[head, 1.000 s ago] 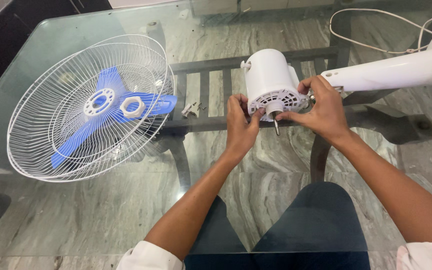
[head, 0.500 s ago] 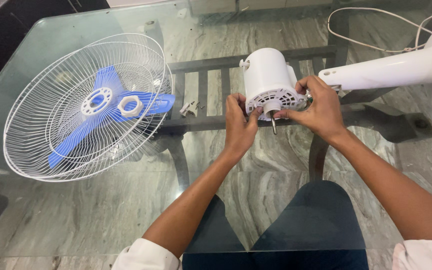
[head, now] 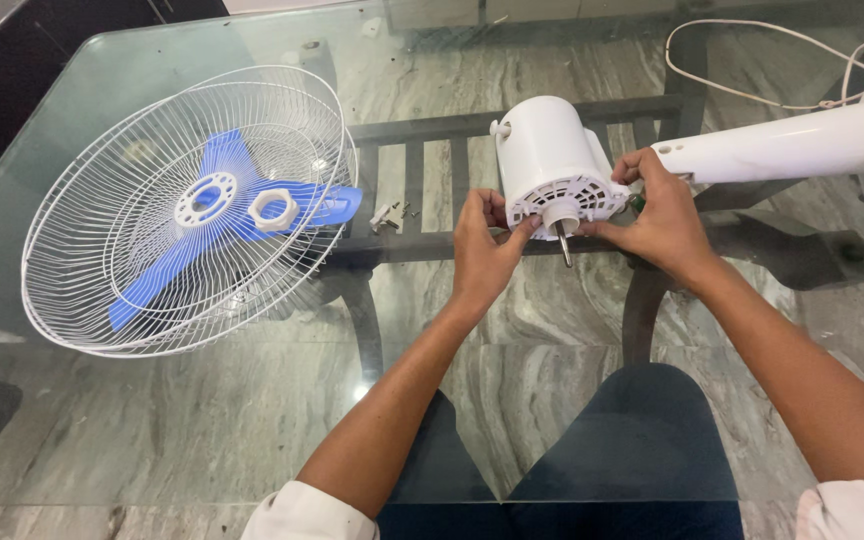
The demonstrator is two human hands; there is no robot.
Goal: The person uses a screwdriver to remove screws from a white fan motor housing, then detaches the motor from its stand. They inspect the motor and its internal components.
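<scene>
Overhead, head view only. White fan motor housing (head: 552, 160) lies on its side on the glass table (head: 252, 420), vented face and metal shaft (head: 562, 243) toward the person. Left hand (head: 484, 245) grips the lower left rim of that face, fingertips pressed on it. Right hand (head: 664, 215) clasps the right side, fingers curled round the edge where the white stand tube (head: 782, 145) meets the housing. Well to the left: white wire grille (head: 192, 205) holding blue blades (head: 222, 220) and a white plastic nut (head: 274, 209). Small screws (head: 392, 213) between grille and motor. White cord (head: 752, 40) lies behind.
</scene>
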